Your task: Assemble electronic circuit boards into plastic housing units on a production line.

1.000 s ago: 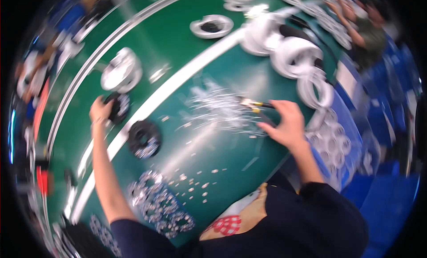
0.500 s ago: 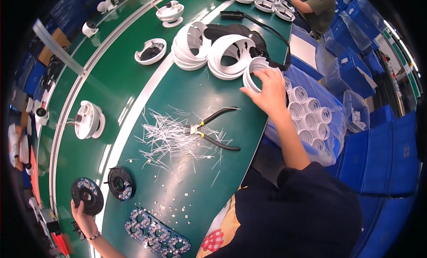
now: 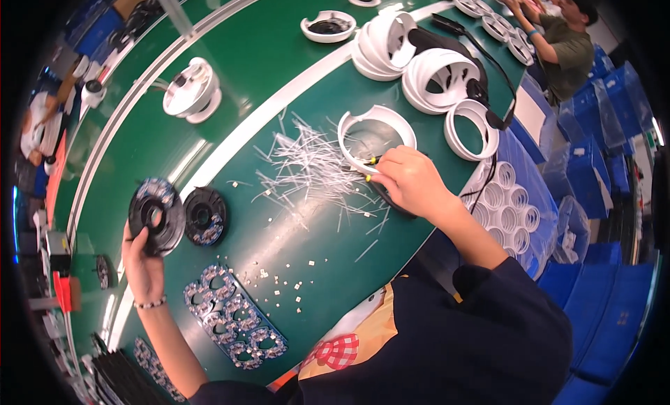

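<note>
My left hand [image 3: 145,265] grips a round black plastic disc [image 3: 155,232] with a blue circuit board along its upper edge. A similar black disc [image 3: 206,220] lies on the green table just right of it. My right hand [image 3: 412,181] is closed on the near edge of a white plastic ring [image 3: 377,114] with a notch in its rim. The ring hangs over the edge of a pile of thin white plastic strips [image 3: 300,157]. Partly hidden beneath ring and hand are black-handled pliers [image 3: 392,201]. A blue panel of circuit boards [image 3: 237,321] lies nearer me.
White ring stacks [image 3: 436,73] and a single-standing white ring [image 3: 457,143] are farther right. A bag-lined blue bin [image 3: 548,227] of white threaded rings adjoins the table's right edge. White housings [image 3: 192,91] stand on the left strip. Another person [image 3: 565,49] works at far right.
My right hand has come left from the ring stack, bringing a white ring over the strips and pliers. My left hand has lifted the black disc farther forward. The view has shifted.
</note>
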